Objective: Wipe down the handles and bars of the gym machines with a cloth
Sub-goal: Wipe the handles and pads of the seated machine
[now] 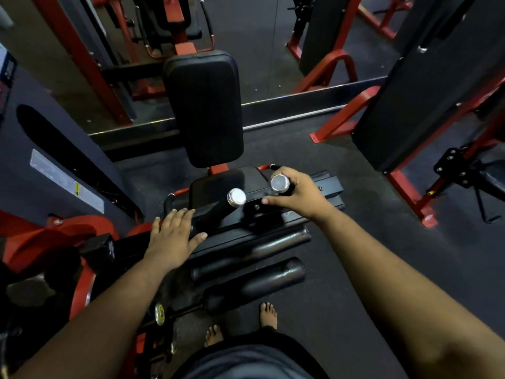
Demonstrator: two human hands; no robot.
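Observation:
A black and red gym machine stands in front of me, with a padded backrest [203, 108] and seat [218, 187]. Two black handles with chrome end caps rise toward me. My right hand [293, 194] grips the right handle [279, 184] just below its cap. The left handle [237, 197] stands free beside it. My left hand [173, 233] lies flat, fingers spread, on the machine's black frame bar [246, 233] to the left of the handles. No cloth shows in either hand.
Black foam roller pads [248, 272] lie below the frame near my bare feet [267, 315]. A weight-stack shroud [62, 170] stands at left and another red-framed machine [426, 110] at right. A wall mirror [262, 50] runs behind the backrest. Dark rubber floor [355, 255] lies open at right.

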